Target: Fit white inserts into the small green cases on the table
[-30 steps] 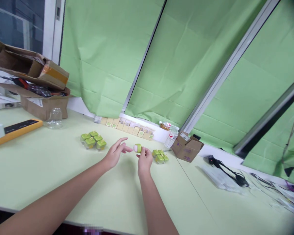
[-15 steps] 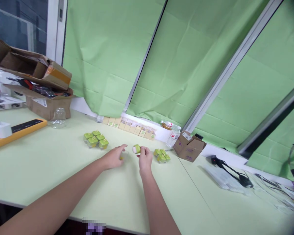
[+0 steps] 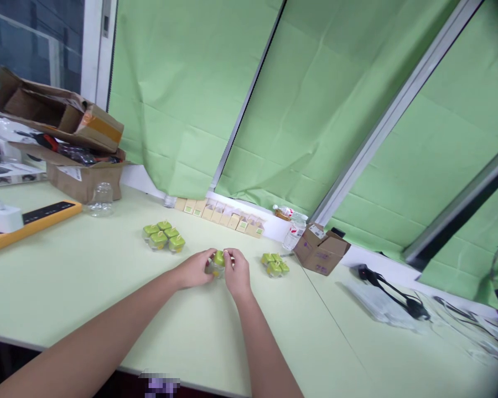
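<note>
Near the middle of the table, my left hand [image 3: 196, 269] is closed around the side of a small clear container [image 3: 217, 272] that has something yellow in it. On top of the container sits a green lid [image 3: 219, 258], pinched by the fingers of my right hand [image 3: 237, 273]. Whether the lid is fully seated cannot be seen. To the left of my hands stands a group of green-lidded clear containers [image 3: 164, 236]. A similar group of green-lidded containers [image 3: 274, 265] stands to the right.
A row of small tan boxes [image 3: 219, 213] lines the wall. Water bottles [image 3: 294, 235] and a cardboard box [image 3: 321, 251] stand at the back right. At left are a clear jar [image 3: 102, 200], a yellow-edged power strip [image 3: 45, 221] and cardboard boxes [image 3: 83, 179]. Cables [image 3: 398, 293] lie far right.
My right hand has brought the green lid left and down onto the clear container. The fingers of my left hand, spread before, have closed around the container.
</note>
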The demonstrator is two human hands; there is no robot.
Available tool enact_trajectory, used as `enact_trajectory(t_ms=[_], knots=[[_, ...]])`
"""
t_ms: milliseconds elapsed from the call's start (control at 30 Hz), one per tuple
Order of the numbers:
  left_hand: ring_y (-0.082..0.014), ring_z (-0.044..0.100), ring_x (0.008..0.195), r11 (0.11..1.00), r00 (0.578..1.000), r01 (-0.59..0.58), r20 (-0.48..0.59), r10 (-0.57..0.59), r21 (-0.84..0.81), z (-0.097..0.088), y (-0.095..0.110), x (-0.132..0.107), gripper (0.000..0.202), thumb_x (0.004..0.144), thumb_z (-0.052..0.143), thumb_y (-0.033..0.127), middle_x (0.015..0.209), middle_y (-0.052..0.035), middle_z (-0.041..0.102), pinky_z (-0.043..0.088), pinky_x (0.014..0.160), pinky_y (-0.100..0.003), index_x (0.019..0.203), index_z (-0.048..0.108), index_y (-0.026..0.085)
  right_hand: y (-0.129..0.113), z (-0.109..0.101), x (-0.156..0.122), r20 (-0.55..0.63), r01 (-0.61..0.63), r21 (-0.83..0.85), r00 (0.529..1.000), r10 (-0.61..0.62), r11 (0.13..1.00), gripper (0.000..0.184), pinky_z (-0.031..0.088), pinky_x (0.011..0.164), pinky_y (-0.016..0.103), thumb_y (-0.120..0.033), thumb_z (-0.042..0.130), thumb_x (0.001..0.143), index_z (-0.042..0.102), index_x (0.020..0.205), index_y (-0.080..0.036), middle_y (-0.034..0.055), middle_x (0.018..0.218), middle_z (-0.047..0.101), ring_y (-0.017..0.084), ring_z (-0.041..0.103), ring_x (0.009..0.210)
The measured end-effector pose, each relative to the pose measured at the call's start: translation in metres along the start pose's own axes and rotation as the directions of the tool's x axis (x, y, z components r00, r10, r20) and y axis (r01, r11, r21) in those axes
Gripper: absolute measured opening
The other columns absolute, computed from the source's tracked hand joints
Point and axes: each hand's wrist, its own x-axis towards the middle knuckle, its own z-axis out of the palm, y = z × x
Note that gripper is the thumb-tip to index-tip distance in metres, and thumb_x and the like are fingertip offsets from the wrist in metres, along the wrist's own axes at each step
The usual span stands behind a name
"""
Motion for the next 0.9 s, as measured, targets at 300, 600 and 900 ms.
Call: enact_trajectory(t_ms=[300, 600, 900], knots=[[-0.018, 0.058, 0.077, 1.0, 1.0, 0.012, 0.015, -0.012, -0.019, 0.002, 0.0, 0.0, 0.046, 0.066, 0.06, 0.018, 0.094, -0.0033, 0.064, 0.044, 0.068, -0.027, 0.112, 0.055, 0.021, 0.004, 0.005, -0.006, 0.157, 0.056, -0.094, 0.987, -0.041, 0.994, 0.023, 0.046, 0.071, 0.027, -0.028, 0.045, 0.091, 0.067, 0.087, -0.02, 0.0051, 0.085, 0.066, 0.017, 0.059, 0.078], [-0.0192, 0.058, 0.081, 0.998, 0.999, -0.032, -0.001, 0.032, -0.056, 0.002, -0.001, -0.002, 0.042, 0.068, 0.059, 0.02, 0.095, -0.0041, 0.063, 0.045, 0.072, -0.029, 0.11, 0.055, 0.02, 0.014, 0.008, -0.007, 0.25, -0.269, 0.302, 0.948, 0.196, 0.915, 0.025, 0.048, 0.066, 0.025, -0.044, 0.059, 0.08, 0.061, 0.086, -0.019, 0.0025, 0.086, 0.066, 0.017, 0.061, 0.077], [-0.0213, 0.06, 0.096, 0.983, 0.997, 0.063, -0.035, -0.07, -0.172, 0.008, -0.012, 0.003, 0.047, 0.077, 0.062, 0.038, 0.106, -0.0064, 0.066, 0.048, 0.082, -0.031, 0.121, 0.052, 0.022, 0.016, 0.006, -0.006, 0.287, -0.316, 0.386, 0.934, 0.213, 0.867, 0.028, 0.047, 0.066, 0.025, -0.046, 0.064, 0.076, 0.063, 0.082, -0.018, 0.0021, 0.08, 0.067, 0.016, 0.06, 0.071]])
